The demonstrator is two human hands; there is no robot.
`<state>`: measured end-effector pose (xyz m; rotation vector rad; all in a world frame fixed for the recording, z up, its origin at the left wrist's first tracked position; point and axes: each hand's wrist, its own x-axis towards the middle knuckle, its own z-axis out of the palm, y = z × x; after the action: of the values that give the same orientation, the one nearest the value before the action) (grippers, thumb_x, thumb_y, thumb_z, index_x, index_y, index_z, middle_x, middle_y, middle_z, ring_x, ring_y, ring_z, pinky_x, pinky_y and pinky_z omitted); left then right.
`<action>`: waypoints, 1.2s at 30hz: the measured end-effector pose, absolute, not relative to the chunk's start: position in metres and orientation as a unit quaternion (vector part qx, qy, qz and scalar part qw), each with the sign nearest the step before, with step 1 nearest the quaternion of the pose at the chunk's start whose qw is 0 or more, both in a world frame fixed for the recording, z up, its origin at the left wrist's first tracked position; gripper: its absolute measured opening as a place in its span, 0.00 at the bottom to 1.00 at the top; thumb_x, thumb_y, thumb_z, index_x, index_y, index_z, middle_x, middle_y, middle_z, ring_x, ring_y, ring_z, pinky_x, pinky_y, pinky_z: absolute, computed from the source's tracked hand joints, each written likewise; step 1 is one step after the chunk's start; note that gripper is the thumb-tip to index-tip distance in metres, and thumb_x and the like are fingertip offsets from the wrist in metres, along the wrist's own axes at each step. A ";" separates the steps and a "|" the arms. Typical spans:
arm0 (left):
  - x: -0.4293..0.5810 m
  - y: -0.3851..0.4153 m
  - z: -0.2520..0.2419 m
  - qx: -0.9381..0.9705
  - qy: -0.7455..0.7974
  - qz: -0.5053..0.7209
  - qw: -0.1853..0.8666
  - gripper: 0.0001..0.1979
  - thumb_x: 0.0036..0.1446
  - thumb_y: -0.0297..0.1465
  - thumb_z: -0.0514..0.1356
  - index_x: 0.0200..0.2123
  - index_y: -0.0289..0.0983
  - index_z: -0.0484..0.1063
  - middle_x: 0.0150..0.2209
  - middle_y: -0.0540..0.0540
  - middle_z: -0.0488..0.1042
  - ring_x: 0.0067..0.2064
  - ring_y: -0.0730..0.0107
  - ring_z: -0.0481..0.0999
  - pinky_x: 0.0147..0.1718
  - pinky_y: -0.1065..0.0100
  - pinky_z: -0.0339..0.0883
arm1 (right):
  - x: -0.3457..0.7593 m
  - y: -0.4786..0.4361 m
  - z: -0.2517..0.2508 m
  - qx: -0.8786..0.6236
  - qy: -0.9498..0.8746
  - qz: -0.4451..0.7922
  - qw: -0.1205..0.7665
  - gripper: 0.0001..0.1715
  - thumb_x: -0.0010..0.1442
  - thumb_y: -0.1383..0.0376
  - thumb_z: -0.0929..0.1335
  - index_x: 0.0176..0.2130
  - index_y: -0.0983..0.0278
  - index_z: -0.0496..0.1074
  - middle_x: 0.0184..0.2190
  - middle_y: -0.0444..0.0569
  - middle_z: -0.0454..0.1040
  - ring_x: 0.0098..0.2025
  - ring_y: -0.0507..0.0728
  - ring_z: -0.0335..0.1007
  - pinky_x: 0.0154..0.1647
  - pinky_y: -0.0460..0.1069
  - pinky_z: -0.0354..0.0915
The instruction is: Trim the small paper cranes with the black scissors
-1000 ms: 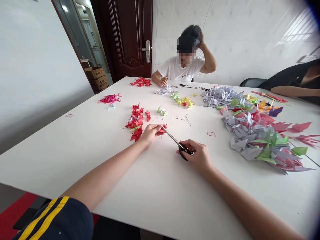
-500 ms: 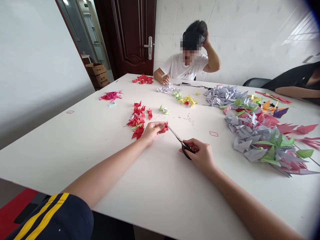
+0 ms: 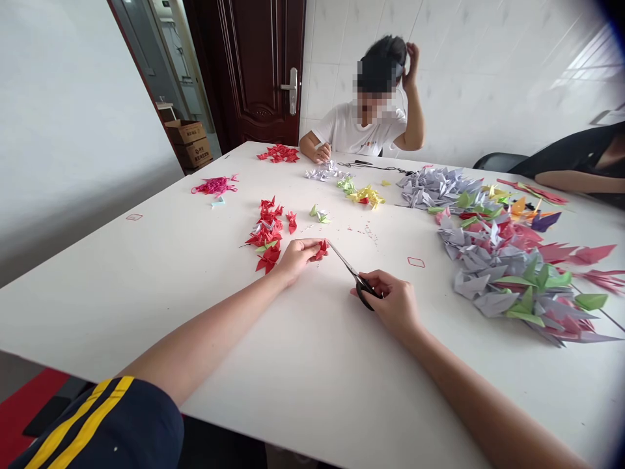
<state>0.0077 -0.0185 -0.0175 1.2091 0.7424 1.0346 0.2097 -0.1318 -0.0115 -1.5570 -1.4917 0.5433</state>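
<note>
Between the thumb and fingers of my left hand [image 3: 296, 258] is a small folded red paper crane [image 3: 322, 250]. My right hand [image 3: 390, 297] grips a pair of black-handled scissors [image 3: 364, 286], whose metal blades point up and left with the tips close beside the crane. Whether the tips touch the paper, I cannot tell. Left of and beyond my left hand lies a pile of red paper cranes [image 3: 267, 228], with a green one among them. A single red crane [image 3: 291, 222] and a pale green-and-white one [image 3: 319, 213] lie just beyond. Tiny paper scraps [image 3: 368, 231] dot the tabletop.
On the right of the white table [image 3: 273, 384] spreads a large heap of grey, pink and green folded paper [image 3: 493, 260]. A pink bundle [image 3: 215, 186] and more red cranes [image 3: 278, 153] lie farther off. Across sits a person in white [image 3: 364, 127]; another person's arm [image 3: 581, 181] shows at right.
The red crane now stands more upright in my left fingers, and the scissor tips have drawn slightly away from it. The person opposite has shifted a raised hand at the head.
</note>
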 end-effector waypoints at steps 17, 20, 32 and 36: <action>0.009 -0.023 -0.011 0.565 0.351 0.428 0.612 0.16 0.48 0.36 0.65 0.40 0.35 0.79 0.43 0.41 0.76 0.42 0.66 0.73 0.43 0.63 0.65 | 0.212 -0.129 -0.013 -0.617 -0.586 0.274 0.448 0.12 0.47 0.63 0.72 0.36 0.62 0.76 0.25 0.45 0.75 0.24 0.51 0.59 0.25 0.47 0.58; 0.008 -0.023 -0.010 0.554 0.337 0.440 0.621 0.17 0.50 0.40 0.65 0.40 0.36 0.79 0.44 0.40 0.76 0.42 0.66 0.73 0.41 0.64 0.66 | 0.213 -0.129 -0.013 -0.614 -0.586 0.274 0.453 0.13 0.47 0.62 0.72 0.35 0.62 0.76 0.24 0.45 0.74 0.24 0.51 0.59 0.26 0.47 0.58; 0.008 -0.017 -0.015 0.509 0.312 0.457 0.659 0.16 0.45 0.38 0.69 0.36 0.33 0.80 0.41 0.39 0.77 0.39 0.68 0.74 0.45 0.61 0.66 | 0.214 -0.129 -0.015 -0.615 -0.593 0.268 0.446 0.13 0.47 0.60 0.73 0.35 0.62 0.76 0.25 0.45 0.73 0.24 0.51 0.60 0.25 0.47 0.57; 0.008 -0.018 -0.013 0.493 0.316 0.459 0.668 0.18 0.45 0.36 0.69 0.39 0.33 0.79 0.45 0.38 0.76 0.42 0.66 0.75 0.49 0.58 0.65 | 0.214 -0.128 -0.015 -0.615 -0.595 0.261 0.447 0.13 0.47 0.59 0.73 0.35 0.62 0.76 0.25 0.44 0.73 0.24 0.51 0.60 0.25 0.47 0.58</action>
<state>0.0085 -0.0179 -0.0127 1.1115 0.7135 1.0354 0.2141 -0.1284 -0.0153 -1.5231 -1.4722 0.6453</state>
